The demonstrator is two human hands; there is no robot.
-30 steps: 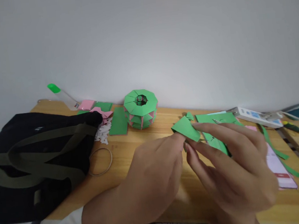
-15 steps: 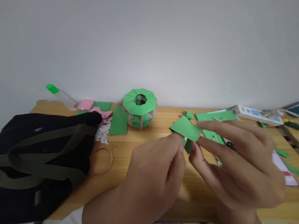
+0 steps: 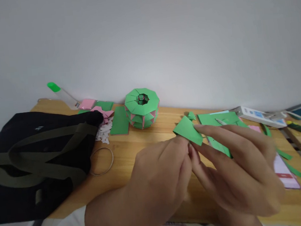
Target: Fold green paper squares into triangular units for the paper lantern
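Observation:
A folded piece of green paper (image 3: 188, 130) is held up over the wooden table (image 3: 123, 158) by both hands. My left hand (image 3: 157, 183) is closed, pinching the paper's lower left side between thumb and fingers. My right hand (image 3: 238, 165) grips the lower right side, its thumb close to my left fingertips and its index finger on the upper edge. The underside of the paper is hidden by my fingers. Behind the hands, against the wall, stands a round green and pink folded-paper model (image 3: 142, 108).
On the left lie a black bag (image 3: 43, 166), a rubber band (image 3: 102, 162), white paper scraps (image 3: 105, 131) and pink folded paper (image 3: 102, 112). To the right are green sheets (image 3: 207, 120), a pen (image 3: 220, 121), a power strip (image 3: 260, 116) and a phone (image 3: 285, 172).
The green paper has turned slightly and shifted a little to the right. My fingertips have come closer together beneath it, and the flap seen below it earlier is now hidden.

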